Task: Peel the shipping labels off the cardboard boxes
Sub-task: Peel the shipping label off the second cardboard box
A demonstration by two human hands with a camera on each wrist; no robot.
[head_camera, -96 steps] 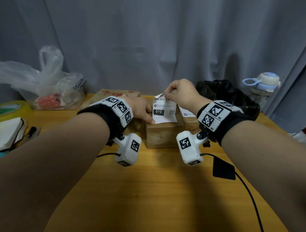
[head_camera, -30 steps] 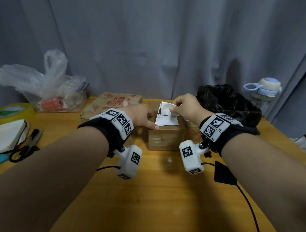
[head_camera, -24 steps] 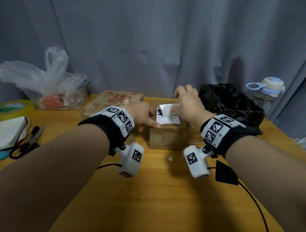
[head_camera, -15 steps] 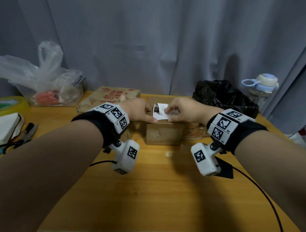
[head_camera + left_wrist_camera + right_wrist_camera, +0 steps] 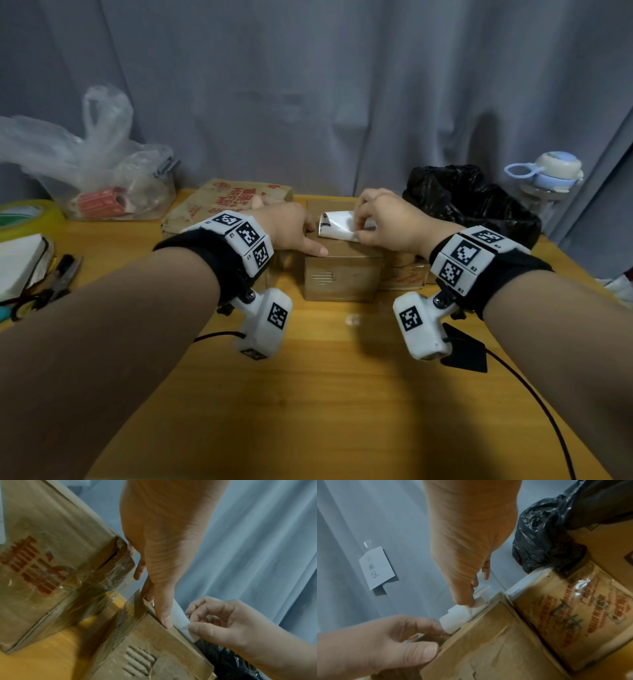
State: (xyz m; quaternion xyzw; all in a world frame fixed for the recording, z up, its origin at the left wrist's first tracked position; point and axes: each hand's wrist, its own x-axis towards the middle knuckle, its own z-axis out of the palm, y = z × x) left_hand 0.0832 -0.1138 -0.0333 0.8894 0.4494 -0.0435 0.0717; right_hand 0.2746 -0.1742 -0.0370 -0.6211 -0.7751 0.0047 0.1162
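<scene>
A small brown cardboard box stands at the table's middle. On its top lies a white shipping label, curled over onto itself with its blank side out. My right hand pinches the label's right end between thumb and fingers; the right wrist view shows its fingertips on the folded label. My left hand holds the box's top left corner, its thumb laid along the front top edge beside the label. A second taped box with red print stands against the first box's right side.
A larger box with red print lies behind my left wrist. A black plastic bag sits at the back right, with a blue-lidded bottle beyond it. Clear bags, yellow tape and scissors are at the left. A black cable crosses the table's right.
The label, held up above the box 3.2 s ago, has come down onto the box top and been folded over. My right hand shifted its hold on it; the left hand stayed put.
</scene>
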